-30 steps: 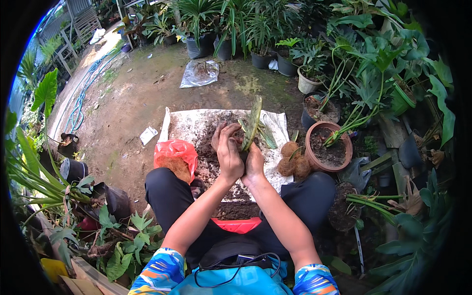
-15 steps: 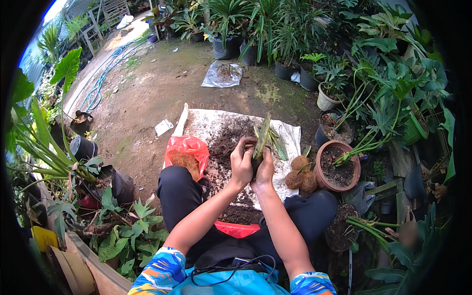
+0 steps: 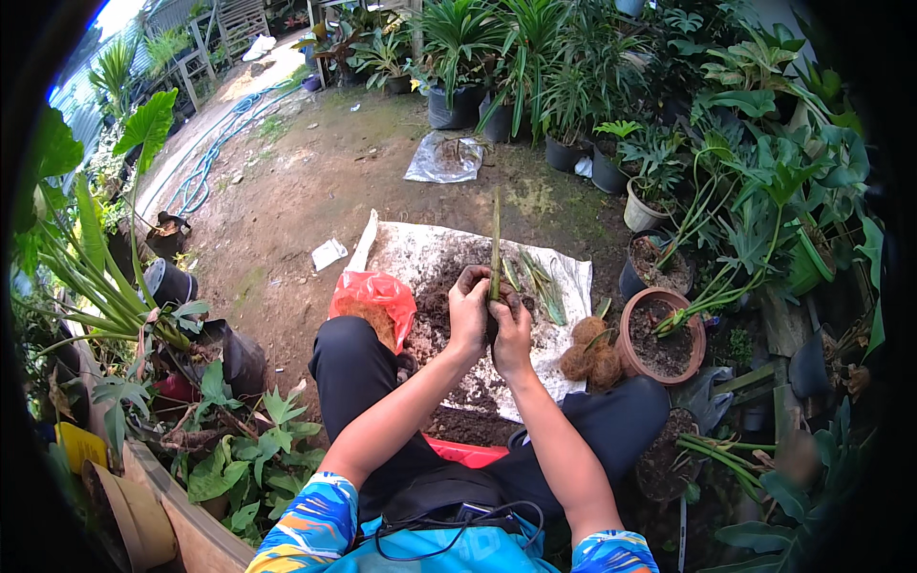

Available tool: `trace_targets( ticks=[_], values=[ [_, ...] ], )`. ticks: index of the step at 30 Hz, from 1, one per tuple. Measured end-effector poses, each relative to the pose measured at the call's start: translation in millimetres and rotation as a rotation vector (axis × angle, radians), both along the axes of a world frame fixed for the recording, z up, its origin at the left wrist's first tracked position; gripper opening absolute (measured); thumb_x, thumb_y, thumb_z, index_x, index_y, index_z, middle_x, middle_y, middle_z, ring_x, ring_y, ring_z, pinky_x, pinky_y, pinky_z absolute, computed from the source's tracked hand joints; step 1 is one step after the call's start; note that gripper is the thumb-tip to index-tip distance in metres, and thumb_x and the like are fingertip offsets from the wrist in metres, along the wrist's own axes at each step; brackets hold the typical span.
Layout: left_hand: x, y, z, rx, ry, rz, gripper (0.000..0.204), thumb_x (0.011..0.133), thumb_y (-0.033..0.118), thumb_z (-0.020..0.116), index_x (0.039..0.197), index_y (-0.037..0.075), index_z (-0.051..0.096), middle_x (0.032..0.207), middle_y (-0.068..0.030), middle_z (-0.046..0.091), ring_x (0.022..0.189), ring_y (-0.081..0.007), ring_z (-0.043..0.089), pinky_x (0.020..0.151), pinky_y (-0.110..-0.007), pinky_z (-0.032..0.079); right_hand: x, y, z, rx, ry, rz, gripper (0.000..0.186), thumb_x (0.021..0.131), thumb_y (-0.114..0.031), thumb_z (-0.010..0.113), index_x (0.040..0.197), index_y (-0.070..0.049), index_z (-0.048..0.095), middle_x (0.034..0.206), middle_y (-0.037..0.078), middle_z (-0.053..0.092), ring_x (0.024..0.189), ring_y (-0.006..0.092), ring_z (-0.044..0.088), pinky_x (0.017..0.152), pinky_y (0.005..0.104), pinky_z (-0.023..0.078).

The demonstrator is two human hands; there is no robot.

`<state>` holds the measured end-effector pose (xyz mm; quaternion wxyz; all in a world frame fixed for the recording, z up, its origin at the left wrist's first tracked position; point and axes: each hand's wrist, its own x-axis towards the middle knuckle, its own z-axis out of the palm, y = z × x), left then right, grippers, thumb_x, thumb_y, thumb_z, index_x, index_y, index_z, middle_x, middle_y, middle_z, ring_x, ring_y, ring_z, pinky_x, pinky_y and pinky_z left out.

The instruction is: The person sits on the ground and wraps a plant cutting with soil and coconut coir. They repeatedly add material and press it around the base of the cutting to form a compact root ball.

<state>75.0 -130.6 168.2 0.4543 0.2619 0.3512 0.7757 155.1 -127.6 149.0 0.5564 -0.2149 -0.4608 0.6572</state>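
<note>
Both hands are wrapped around the base of a plant cutting with a narrow green leaf blade (image 3: 496, 239), which stands upright above the fingers. My left hand (image 3: 469, 310) closes on it from the left, and my right hand (image 3: 511, 329) from the right. Dark soil smudges the fingers, and the cutting's lower end is mostly hidden between the palms. Below them, loose dark soil (image 3: 435, 306) lies on a white sack (image 3: 406, 237). Beyond my right hand are loose green leaf pieces (image 3: 544, 288).
A red plastic bag (image 3: 392, 291) of brown fibre lies left, by my knee. Brown fibre balls (image 3: 604, 365) and a terracotta-coloured pot (image 3: 626, 334) stand right. Clear plastic (image 3: 444, 162) and a blue hose (image 3: 196, 181) lie farther off. Potted plants (image 3: 454, 105) line the back.
The cutting has turned from leaning right, broad side showing, to upright and thin-edged. My fingers have shifted around its base. The whole view has moved slightly.
</note>
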Motion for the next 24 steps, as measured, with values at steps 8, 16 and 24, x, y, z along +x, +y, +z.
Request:
trace_targets(
  ticks=[8,16,24],
  values=[
    [-2.0,0.4,0.8,0.013,-0.038,0.034,0.009,0.093,0.002,0.048,0.096,0.001,0.056,0.087,-0.0088,0.063,0.075,-0.0159,0.063,0.070,-0.029,0.053,-0.9,1.0,1.9,0.045,-0.055,0.029,0.036,0.092,-0.011,0.057,0.124,0.005,0.058,0.119,0.010,0.063,0.109,0.0166,0.058,0.100,0.0300,0.043],
    [2.4,-1.6,0.2,0.063,-0.031,0.009,0.008,0.092,-0.001,0.049,0.095,0.001,0.056,0.086,-0.0080,0.063,0.074,-0.0152,0.063,0.069,-0.029,0.053,10.7,3.0,1.6,0.000,0.070,0.196,0.042,0.098,-0.019,0.047,0.132,0.004,0.052,0.131,0.012,0.056,0.120,0.0191,0.054,0.105,0.0310,0.039],
    [6.9,-7.3,9.4,0.009,0.124,0.138,0.013,0.088,-0.003,0.056,0.100,0.003,0.057,0.091,-0.0016,0.060,0.082,-0.0081,0.056,0.078,-0.024,0.046,8.0,-0.8,4.2,-0.106,0.264,0.217,0.039,0.100,-0.023,0.050,0.129,0.002,0.054,0.128,0.011,0.059,0.115,0.0214,0.058,0.105,0.0333,0.041]
  ],
)
